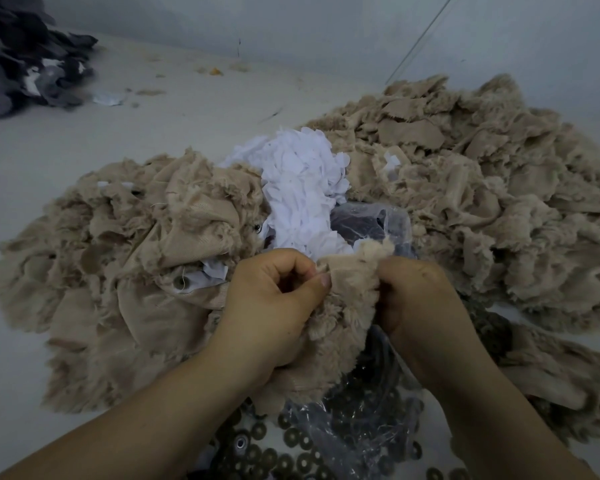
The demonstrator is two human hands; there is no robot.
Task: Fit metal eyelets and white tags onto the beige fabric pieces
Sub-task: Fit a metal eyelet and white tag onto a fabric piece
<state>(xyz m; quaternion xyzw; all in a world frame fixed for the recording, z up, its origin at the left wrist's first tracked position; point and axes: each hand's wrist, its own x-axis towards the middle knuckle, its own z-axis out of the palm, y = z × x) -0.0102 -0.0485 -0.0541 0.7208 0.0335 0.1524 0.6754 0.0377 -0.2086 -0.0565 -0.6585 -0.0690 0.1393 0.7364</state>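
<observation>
Both hands hold one frayed beige fabric piece (350, 292) low in the centre. My left hand (274, 299) pinches its left edge between thumb and curled fingers. My right hand (420, 299) grips its right side, fingers hidden behind the cloth. Just beyond the hands lies a heap of white tags (302, 188). Dark metal eyelets (291, 441) are scattered on the surface under my forearms, some inside a clear plastic bag (357, 424). Large piles of beige fabric pieces spread to the left (118, 258) and to the right (482, 188).
A second clear bag (371, 220) with dark contents sits behind the hands. A dark grey fabric heap (25, 57) fills the far left corner. Scraps (108, 98) and lint dot the pale surface (187, 109), which ends at a wall at the back.
</observation>
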